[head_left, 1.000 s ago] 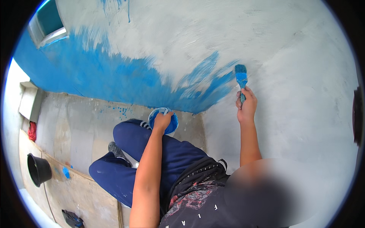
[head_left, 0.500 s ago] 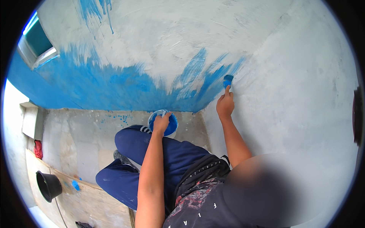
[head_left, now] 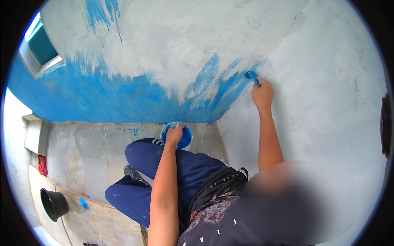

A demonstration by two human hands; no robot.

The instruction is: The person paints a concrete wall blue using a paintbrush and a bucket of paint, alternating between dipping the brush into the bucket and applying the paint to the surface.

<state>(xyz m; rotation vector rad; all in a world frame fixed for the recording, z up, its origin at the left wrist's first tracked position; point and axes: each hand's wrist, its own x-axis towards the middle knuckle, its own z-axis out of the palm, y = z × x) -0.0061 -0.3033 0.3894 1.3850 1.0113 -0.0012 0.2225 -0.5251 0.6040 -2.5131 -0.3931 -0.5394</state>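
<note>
My right hand (head_left: 263, 93) is closed around the handle of a paintbrush (head_left: 253, 77), whose blue-wet bristles meet the wall near the corner. Streaky blue strokes cover the lower part of the pale wall (head_left: 135, 92), rising unevenly and thinning toward the top. Down by the wall's foot, my left hand (head_left: 175, 134) grips the handle of a white paint bucket (head_left: 188, 146). Blue paint shows inside it, beside my bent knee.
Blue drips dot the floor (head_left: 92, 141) left of the bucket. A bare pale wall (head_left: 324, 94) stands on the right. At the lower left, a black bucket (head_left: 54, 205) sits on a board near a red cloth (head_left: 42, 165). A small window (head_left: 43, 47) opens at upper left.
My right hand has moved up and to the right, and the paintbrush has turned so its bristles now point left. My left hand keeps its hold on the bucket.
</note>
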